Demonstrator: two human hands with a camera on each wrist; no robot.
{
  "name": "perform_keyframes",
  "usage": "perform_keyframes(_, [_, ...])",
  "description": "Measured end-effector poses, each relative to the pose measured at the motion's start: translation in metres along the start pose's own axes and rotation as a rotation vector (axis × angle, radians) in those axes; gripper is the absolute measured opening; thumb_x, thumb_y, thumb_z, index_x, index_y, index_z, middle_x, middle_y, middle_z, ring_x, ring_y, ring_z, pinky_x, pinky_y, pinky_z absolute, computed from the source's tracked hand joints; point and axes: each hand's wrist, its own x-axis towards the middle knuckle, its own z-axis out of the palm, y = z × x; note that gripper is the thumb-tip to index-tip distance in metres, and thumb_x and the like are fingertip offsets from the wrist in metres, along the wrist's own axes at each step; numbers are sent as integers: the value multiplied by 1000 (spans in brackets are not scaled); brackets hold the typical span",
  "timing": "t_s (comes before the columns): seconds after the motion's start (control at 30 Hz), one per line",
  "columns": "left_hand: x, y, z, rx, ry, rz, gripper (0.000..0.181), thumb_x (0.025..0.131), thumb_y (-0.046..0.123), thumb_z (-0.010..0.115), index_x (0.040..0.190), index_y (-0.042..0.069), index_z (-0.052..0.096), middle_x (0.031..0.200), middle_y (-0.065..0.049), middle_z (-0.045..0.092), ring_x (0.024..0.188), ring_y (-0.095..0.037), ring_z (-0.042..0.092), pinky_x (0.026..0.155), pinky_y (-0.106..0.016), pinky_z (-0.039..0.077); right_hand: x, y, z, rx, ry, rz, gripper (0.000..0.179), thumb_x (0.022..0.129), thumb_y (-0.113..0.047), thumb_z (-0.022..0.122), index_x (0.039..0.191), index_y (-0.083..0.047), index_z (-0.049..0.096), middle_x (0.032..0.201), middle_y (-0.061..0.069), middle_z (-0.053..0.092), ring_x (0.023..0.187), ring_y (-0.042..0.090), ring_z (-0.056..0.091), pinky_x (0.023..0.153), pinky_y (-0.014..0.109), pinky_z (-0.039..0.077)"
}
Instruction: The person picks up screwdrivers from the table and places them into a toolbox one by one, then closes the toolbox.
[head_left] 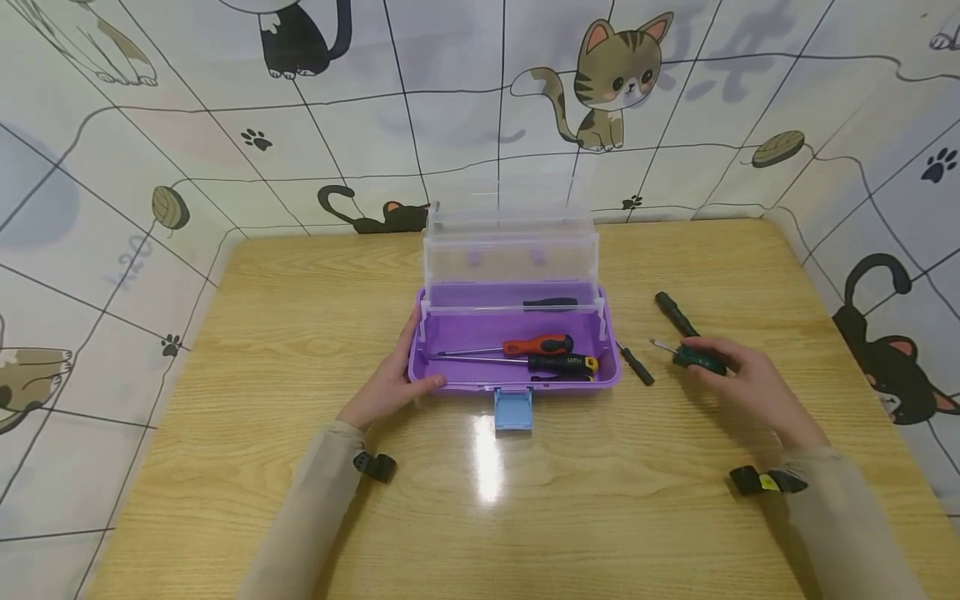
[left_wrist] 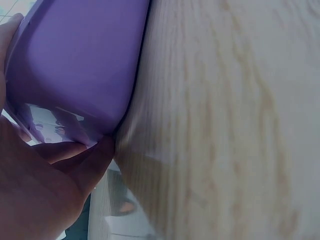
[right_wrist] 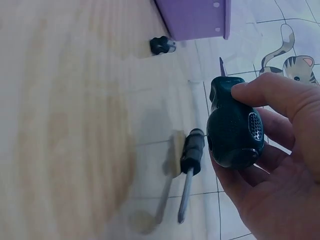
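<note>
A purple toolbox (head_left: 517, 389) stands on the table with its see-through lid (head_left: 517, 229) raised. My left hand (head_left: 392, 379) grips the box's left end, thumb at the front corner, fingers along the side; the left wrist view shows the fingertips low on the purple wall (left_wrist: 85, 60). To the right of the box, my right hand (head_left: 750, 387) holds a stubby dark green screwdriver (right_wrist: 235, 120), its short tip pointing toward the box. Inside the box lie a red-and-black screwdriver (head_left: 536, 345), a black-and-yellow screwdriver (head_left: 562, 363) and other dark-handled tools.
A small black screwdriver (head_left: 636, 365) lies by the box's right end. Another black-handled screwdriver (head_left: 675, 313) lies behind my right hand, partly hidden in the head view. The blue latch (head_left: 513, 410) hangs down at the front. Cat-patterned panels (head_left: 465, 150) border the wooden table (head_left: 300, 317).
</note>
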Motion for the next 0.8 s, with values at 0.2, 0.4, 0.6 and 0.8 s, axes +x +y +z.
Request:
perform_keyframes(0.2, [0, 0, 0, 13, 2, -18, 109, 86, 15, 75, 153, 38, -8, 160, -3, -3, 145, -26, 6, 115, -49, 12, 12, -8, -1, 22, 11, -95, 37, 93, -9, 66, 128, 0, 60, 128, 24, 55, 109, -13, 42, 87, 1, 32])
perform_keyframes(0.4, [-3, 18, -1, 5, -11, -37, 106, 87, 8, 72, 155, 23, -8, 160, -11, -4, 144, -31, 5, 114, -51, 11, 22, -16, -2, 22, 20, -139, 36, 92, -8, 66, 126, 2, 61, 125, 25, 56, 107, -14, 44, 88, 2, 34])
perform_keyframes(0.6, [-7, 38, -2, -7, -23, -32, 104, 87, 8, 71, 156, 15, -7, 160, -16, -4, 144, -34, 5, 114, -53, 11, 28, -24, -5, 12, 22, -111, 36, 92, -10, 66, 127, -2, 61, 125, 21, 57, 106, -13, 45, 89, 4, 34])
perform_keyframes(0.8, [-5, 21, -1, -15, -14, -31, 106, 88, 14, 73, 156, 28, -7, 161, -7, -4, 145, -28, 5, 114, -50, 12, 33, -30, -7, 21, 23, -37, 37, 92, -10, 67, 128, -5, 61, 128, 16, 57, 106, -12, 44, 90, 3, 33])
